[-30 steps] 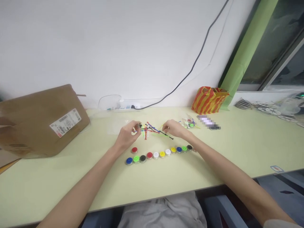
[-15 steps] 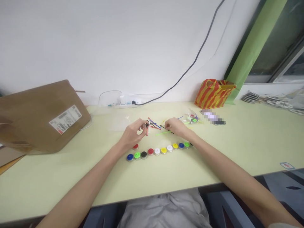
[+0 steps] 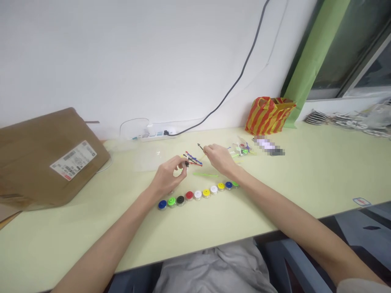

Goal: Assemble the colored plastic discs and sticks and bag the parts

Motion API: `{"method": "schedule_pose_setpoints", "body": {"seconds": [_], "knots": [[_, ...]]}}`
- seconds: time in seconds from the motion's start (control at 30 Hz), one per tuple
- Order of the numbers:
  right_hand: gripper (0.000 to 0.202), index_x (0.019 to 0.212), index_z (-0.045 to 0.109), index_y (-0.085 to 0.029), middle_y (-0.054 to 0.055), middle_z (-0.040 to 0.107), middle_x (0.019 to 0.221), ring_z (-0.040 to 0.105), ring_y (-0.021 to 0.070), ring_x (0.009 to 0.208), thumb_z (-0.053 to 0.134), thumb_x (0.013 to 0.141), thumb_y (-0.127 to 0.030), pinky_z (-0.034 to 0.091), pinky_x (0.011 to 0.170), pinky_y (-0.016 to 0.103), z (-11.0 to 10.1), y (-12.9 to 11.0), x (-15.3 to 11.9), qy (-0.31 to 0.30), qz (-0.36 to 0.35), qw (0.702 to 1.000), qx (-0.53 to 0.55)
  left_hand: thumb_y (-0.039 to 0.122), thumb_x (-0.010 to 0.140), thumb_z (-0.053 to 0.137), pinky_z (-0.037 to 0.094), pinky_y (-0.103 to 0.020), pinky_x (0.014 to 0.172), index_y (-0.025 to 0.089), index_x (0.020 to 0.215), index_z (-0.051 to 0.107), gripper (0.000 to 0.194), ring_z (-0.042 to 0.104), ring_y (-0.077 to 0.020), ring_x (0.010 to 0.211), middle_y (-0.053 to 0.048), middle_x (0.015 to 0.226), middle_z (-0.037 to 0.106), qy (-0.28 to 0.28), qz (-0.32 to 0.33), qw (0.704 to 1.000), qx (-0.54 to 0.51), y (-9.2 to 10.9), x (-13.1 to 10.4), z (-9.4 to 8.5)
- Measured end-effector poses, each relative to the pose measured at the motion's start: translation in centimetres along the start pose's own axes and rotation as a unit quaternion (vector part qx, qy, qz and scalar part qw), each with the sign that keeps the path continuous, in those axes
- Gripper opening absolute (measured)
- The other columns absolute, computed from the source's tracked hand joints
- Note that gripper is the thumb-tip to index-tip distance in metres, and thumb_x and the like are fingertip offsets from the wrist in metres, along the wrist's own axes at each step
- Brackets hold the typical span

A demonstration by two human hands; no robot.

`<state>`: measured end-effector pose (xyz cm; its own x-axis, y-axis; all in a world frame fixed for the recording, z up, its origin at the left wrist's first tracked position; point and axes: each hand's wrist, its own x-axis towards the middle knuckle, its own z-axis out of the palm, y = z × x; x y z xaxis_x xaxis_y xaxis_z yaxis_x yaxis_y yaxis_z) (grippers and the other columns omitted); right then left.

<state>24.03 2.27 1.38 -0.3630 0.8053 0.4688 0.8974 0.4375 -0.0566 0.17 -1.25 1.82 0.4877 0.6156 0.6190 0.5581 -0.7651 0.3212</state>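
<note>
My left hand (image 3: 168, 176) pinches a small black piece (image 3: 187, 164) between thumb and fingers; its exact shape is too small to make out. A thin black stick with an arrow-like tip (image 3: 200, 146) pokes up and leftward from the closed fingers of my right hand (image 3: 220, 159). Between the hands lies a loose pile of thin red, blue and black sticks (image 3: 194, 158). One bright green stick (image 3: 205, 174) rests nearer to me. In front runs a row of small round clear containers with coloured tops (image 3: 198, 195), partly hidden by my right forearm.
A cardboard box (image 3: 55, 158) stands at left. Against the wall are a power strip (image 3: 159, 135) and a red-and-yellow striped bag (image 3: 269, 116). Near the bag lie a blurred-out phone (image 3: 276, 151) and a clear packet of coloured parts (image 3: 242, 149). Striped discs (image 3: 317, 117) sit far right.
My right hand has raised the black stick, its tip now pointing up. My left hand keeps its pinch on the small black piece. The whole view has shifted slightly.
</note>
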Motion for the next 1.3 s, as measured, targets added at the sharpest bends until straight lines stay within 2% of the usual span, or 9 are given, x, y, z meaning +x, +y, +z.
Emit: {"method": "schedule_pose_setpoints", "body": {"seconds": [0.17,0.23,0.33,0.53,0.63,0.93,1.07,1.2,1.3], "knots": [[0.012,0.092,0.063,-0.02,0.005,0.072,0.092,0.063,0.0177,0.084,0.052,0.096,-0.016,0.043,0.076,0.028,-0.6,-1.4,-0.6,0.066,0.026,0.978,0.194,0.023,0.094,0.053,0.053,-0.03,0.077,0.022,0.114,0.064,0.022,0.062,-0.0134,0.079,-0.002,0.09,0.067,-0.007,0.005,1.0,-0.018,0.5,0.0,0.1],[0.004,0.093,0.062,-0.021,0.003,0.072,0.09,0.065,0.0164,0.082,0.059,0.093,-0.021,0.047,0.077,0.028,-1.1,-2.2,-1.1,0.078,0.02,0.943,0.323,0.025,0.095,0.054,0.053,-0.03,0.078,0.022,0.114,0.063,0.021,0.062,-0.0135,0.08,-0.002,0.094,0.068,-0.007,0.008,1.0,-0.021,0.7,0.0,0.2],[0.016,0.096,0.063,-0.021,0.002,0.073,0.087,0.068,0.017,0.082,0.07,0.085,-0.03,0.05,0.077,0.03,-1.7,-3.2,-1.5,0.078,0.031,0.884,0.46,0.028,0.097,0.056,0.053,-0.03,0.079,0.022,0.116,0.063,0.021,0.061,-0.0135,0.08,-0.003,0.098,0.069,-0.01,0.014,1.0,-0.025,0.8,-0.1,0.4],[0.031,0.077,0.068,-0.018,0.002,0.072,0.076,0.065,0.0161,0.072,0.083,0.07,-0.044,0.052,0.07,0.03,-1.6,-3.8,-1.5,0.04,0.069,0.787,0.612,0.031,0.098,0.058,0.054,-0.03,0.078,0.023,0.118,0.062,0.022,0.063,-0.0136,0.081,-0.004,0.099,0.067,0.003,0.033,0.999,-0.042,1.0,-0.2,0.6],[0.031,0.078,0.071,-0.017,0.003,0.072,0.077,0.066,0.0163,0.073,0.085,0.069,-0.043,0.052,0.071,0.03,-1.4,-3.9,-1.6,0.035,0.073,0.761,0.644,0.029,0.098,0.058,0.056,-0.032,0.081,0.022,0.114,0.064,0.018,0.065,-0.0147,0.084,-0.005,0.103,0.067,0.021,0.023,0.997,-0.069,1.1,-0.2,0.7],[0.026,0.079,0.069,-0.017,0.003,0.072,0.081,0.064,0.015,0.074,0.083,0.071,-0.038,0.049,0.067,0.027,-1.6,-4.3,-2.1,0.009,0.076,0.767,0.637,0.025,0.096,0.056,0.057,-0.032,0.077,0.02,0.094,0.067,0.012,0.067,-0.0162,0.08,-0.004,0.089,0.07,0.036,-0.002,0.995,-0.098,1.4,-0.2,1.1],[0.028,0.079,0.064,-0.018,0.003,0.072,0.082,0.063,0.0141,0.071,0.082,0.07,-0.037,0.048,0.066,0.026,-1.3,-4.1,-2.1,-0.018,0.085,0.77,0.632,0.023,0.096,0.056,0.056,-0.032,0.076,0.02,0.097,0.068,0.013,0.068,-0.0169,0.079,-0.004,0.09,0.072,0.021,0.006,0.995,-0.102,1.4,-0.3,1.1],[0.027,0.08,0.059,-0.019,0.0,0.068,0.077,0.061,0.0136,0.068,0.08,0.069,-0.032,0.047,0.065,0.027,-0.8,-3.8,-2.0,-0.032,0.085,0.79,0.606,0.019,0.095,0.054,0.055,-0.03,0.074,0.021,0.098,0.068,0.015,0.068,-0.0169,0.079,-0.004,0.089,0.073,0.017,0.031,0.996,-0.087,1.2,-0.5,1.2],[0.023,0.08,0.057,-0.019,-0.001,0.066,0.075,0.062,0.0144,0.07,0.076,0.069,-0.026,0.046,0.066,0.027,-0.9,-3.9,-1.9,-0.039,0.065,0.824,0.562,0.018,0.096,0.051,0.055,-0.029,0.071,0.021,0.095,0.068,0.017,0.068,-0.0164,0.076,-0.004,0.085,0.072,0.012,0.066,0.996,-0.055,1.0,-0.6,1.4]]}}
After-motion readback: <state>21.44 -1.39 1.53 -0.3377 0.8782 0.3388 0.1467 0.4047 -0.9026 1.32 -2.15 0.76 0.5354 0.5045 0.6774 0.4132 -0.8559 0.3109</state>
